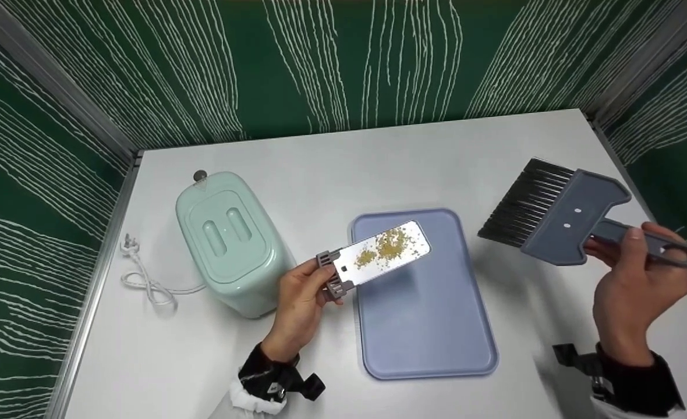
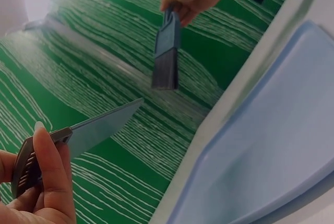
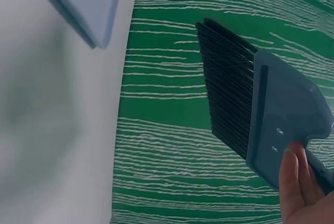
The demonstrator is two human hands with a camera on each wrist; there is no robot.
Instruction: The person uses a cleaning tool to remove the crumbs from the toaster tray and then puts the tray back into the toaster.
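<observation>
In the head view my left hand pinches the grey slotted end of a metal crumb tray, held up over the left part of a blue serving tray. Yellow-brown crumbs lie scattered on its flat face. Off to the right, my right hand grips the handle of a grey-blue hand brush, raised above the table with its dark bristles pointing left, apart from the crumb tray. The left wrist view catches the crumb tray nearly edge-on. Close up in the right wrist view are the brush's bristles.
A mint-green toaster stands left of my left hand, its top covered. From it a white cord with a plug runs onto the white table. Green walls with white streaks rise behind and at both sides.
</observation>
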